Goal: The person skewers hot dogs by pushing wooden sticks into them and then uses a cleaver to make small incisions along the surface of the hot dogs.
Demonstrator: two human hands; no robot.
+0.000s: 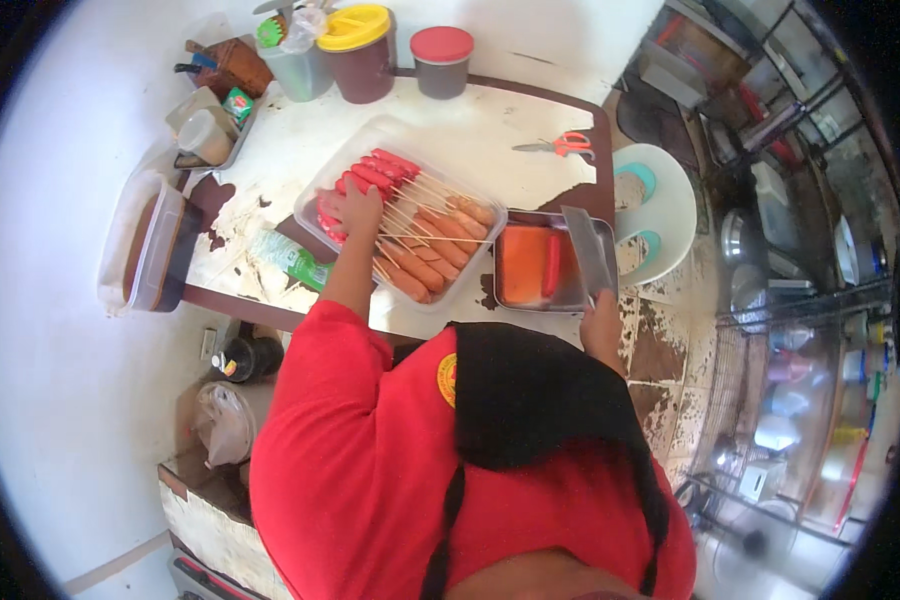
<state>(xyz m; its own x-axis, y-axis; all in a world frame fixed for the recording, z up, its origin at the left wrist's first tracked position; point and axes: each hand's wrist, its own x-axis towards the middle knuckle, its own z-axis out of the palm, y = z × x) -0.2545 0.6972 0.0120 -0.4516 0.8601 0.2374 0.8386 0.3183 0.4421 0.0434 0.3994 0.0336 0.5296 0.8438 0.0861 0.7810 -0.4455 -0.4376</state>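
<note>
My left hand point(356, 208) rests over the red sausages point(375, 171) at the far left end of a clear plastic container point(499, 225). Its fingertips touch them, but whether they grip one is hidden. Paler orange-brown sausages point(442, 240) fill the near right end, and thin wooden skewers point(401, 214) lie across the middle, several running into sausages. In my right hand point(602, 324) is the handle of a wide-bladed knife point(586, 244). Its blade extends over the right side of a metal tray point(517, 306), where a single red sausage point(551, 262) lies on an orange-coloured bottom.
Orange-handled scissors point(562, 145) lie at the table's far right. Lidded tubs point(441, 64) and a knife block point(232, 67) line the back. A green plastic packet point(300, 259) sits left of the container. Beyond the right edge stands a white basin point(664, 217); shelving point(802, 292) rises farther right.
</note>
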